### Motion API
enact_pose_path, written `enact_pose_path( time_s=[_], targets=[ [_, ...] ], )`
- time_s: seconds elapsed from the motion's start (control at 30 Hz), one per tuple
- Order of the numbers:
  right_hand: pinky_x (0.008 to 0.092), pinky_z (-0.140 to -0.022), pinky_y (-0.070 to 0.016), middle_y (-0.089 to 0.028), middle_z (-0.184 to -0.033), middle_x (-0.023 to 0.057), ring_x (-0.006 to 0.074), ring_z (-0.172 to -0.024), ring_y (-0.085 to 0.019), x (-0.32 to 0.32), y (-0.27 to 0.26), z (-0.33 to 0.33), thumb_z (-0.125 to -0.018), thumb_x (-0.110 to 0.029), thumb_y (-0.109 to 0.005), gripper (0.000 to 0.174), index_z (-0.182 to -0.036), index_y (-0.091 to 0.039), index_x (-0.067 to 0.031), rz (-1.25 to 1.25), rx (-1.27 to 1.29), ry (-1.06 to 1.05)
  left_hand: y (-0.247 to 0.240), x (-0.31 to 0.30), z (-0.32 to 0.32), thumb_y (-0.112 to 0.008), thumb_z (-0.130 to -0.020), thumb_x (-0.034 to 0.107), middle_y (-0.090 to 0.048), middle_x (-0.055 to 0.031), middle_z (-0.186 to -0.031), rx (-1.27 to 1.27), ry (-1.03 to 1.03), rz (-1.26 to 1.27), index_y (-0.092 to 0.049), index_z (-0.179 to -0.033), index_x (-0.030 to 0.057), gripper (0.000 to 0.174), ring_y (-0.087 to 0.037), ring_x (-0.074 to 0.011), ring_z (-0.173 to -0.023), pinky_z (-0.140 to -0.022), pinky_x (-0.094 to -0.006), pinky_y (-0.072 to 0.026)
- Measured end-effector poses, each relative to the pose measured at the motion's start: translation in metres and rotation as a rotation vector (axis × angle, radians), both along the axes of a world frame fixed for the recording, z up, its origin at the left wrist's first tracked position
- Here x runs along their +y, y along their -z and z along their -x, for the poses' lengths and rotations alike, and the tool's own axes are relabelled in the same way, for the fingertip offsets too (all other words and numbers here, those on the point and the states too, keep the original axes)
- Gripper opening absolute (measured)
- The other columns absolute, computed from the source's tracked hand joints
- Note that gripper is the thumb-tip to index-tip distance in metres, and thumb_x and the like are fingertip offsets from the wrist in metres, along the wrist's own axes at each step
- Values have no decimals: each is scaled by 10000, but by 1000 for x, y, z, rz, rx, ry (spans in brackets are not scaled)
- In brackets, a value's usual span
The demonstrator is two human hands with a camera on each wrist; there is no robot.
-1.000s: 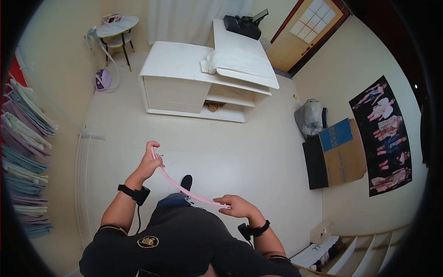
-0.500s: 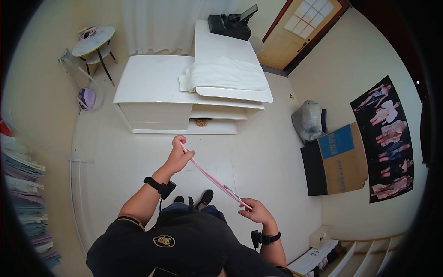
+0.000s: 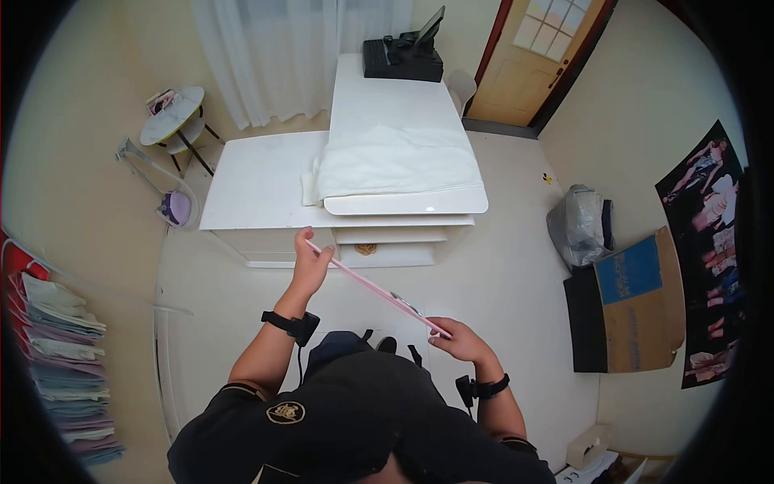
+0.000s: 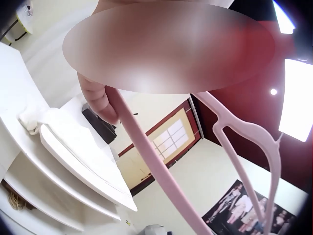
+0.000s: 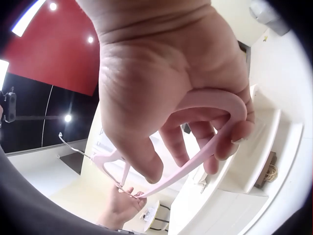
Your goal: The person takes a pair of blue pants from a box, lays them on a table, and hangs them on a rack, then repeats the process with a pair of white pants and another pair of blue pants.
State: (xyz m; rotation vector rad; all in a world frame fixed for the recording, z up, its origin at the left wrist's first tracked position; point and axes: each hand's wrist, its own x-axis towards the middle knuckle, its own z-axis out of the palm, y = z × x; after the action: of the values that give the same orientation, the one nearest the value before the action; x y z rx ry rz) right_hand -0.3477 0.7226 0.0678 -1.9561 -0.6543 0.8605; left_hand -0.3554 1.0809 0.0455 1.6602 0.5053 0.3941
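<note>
A pink clothes hanger (image 3: 371, 284) with a metal hook (image 3: 405, 304) is held out in front of the body, slanting down to the right in the head view. My left hand (image 3: 309, 270) grips its far end. At the near end, my right hand (image 3: 461, 341) holds the other rounded corner. The right wrist view shows the fingers of the right hand (image 5: 161, 88) curled round the hanger's loop (image 5: 188, 169). In the left wrist view a blurred oval hides most of the left hand; curled fingers (image 4: 100, 100) show beside the pink bar (image 4: 146, 147).
Ahead stands a white counter (image 3: 266, 173) bearing folded white cloth (image 3: 395, 165) and a black register (image 3: 403, 63). Folded or hung garments (image 3: 68, 363) line the left, near a purple steamer (image 3: 175, 207) and small round table (image 3: 173, 117). A cardboard box (image 3: 641, 315) stands right.
Both hands have shifted right with the hanger, and the left has risen in view. The hanger now looks straighter and more edge-on. The counter appears nearer and lower in the head view.
</note>
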Motion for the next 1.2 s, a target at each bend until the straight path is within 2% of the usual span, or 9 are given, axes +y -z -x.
enact_pose_path(
  time_s=[0.13, 0.2, 0.4, 0.53, 0.67, 0.73, 0.87, 1.07, 1.2],
  targets=[
    [310, -866, -412, -557, -1047, 127, 223, -963, -530, 14, 17, -60, -883, -239, -542, 460, -1279, -407, -48, -104, 197, 40, -5, -1, -33, -608, -799, 168, -241, -243, -1358, -140, -101, -56, -137, -1375, 9, 761, -414, -342, -1160, -938, -373, -367],
    [331, -866, -407, -540, -1074, 136, 229, -992, -514, 34, 27, -83, -891, -250, -524, 441, -1259, -415, -32, -169, 107, 11, -3, 1, -46, -613, -793, 161, -312, -241, -1343, -36, -120, -639, -100, -1402, 38, 806, -402, -337, -1211, -928, -382, -393],
    [366, -807, -413, -511, -980, 189, 307, -910, -516, 89, 39, -171, -882, -289, -509, 349, -1067, -462, 3, -12, -115, -39, -22, -25, -127, -647, -756, 137, -485, -209, -1191, 13, 332, -196, -121, -1407, 73, 839, -539, -285, -1054, -854, -350, -442],
    [409, -792, -414, -494, -959, 223, 375, -905, -504, 119, 29, -230, -872, -286, -516, 330, -1018, -450, 2, 114, -247, -85, -20, -15, -203, -660, -747, 140, -484, -200, -1187, 0, 314, -3, -118, -1410, 87, 858, -575, -267, -975, -811, -329, -460],
    [426, -782, -419, -488, -944, 235, 399, -890, -509, 142, 28, -277, -861, -282, -533, 336, -1023, -444, -1, 169, -264, -89, -26, 6, -263, -663, -741, 139, -323, -221, -1321, 11, 409, -104, -121, -1408, 88, 861, -551, -272, -996, -786, -333, -473],
    [436, -776, -426, -486, -960, 248, 413, -870, -516, 154, 27, -293, -850, -277, -549, 350, -1034, -435, -2, 302, -317, -100, -16, 8, -289, -634, -756, 120, -273, -192, -1339, -131, 343, -334, -171, -1373, 52, 774, -544, -281, -982, -786, -352, -477],
    [433, -805, -428, -493, -1002, 259, 411, -898, -526, 177, 43, -321, -840, -295, -553, 397, -1070, -432, 5, 277, -200, -179, 7, 11, -334, -568, -767, 68, -321, -173, -1267, -110, 314, -147, -255, -1287, 23, 609, -536, -297, -958, -782, -379, -473],
    [408, -899, -406, -482, -1197, 253, 372, -1062, -510, 184, 61, -364, -821, -377, -573, 626, -1270, -363, 6, 271, -123, -314, 59, 18, -383, -452, -740, -46, -387, -172, -1092, -97, 310, -331, -313, -1137, -16, 422, -528, -274, -884, -772, -337, -460],
    [353, -768, -483, -580, -1079, 200, 278, -874, -610, 131, 91, -401, -829, -318, -581, 558, -1261, -386, -23, 229, -3, 77, 78, 21, -395, -453, -739, -33, -405, -199, -1089, -30, 322, -356, -328, -1122, -2, 404, -529, -326, -880, -771, -368, -454]
  ],
)
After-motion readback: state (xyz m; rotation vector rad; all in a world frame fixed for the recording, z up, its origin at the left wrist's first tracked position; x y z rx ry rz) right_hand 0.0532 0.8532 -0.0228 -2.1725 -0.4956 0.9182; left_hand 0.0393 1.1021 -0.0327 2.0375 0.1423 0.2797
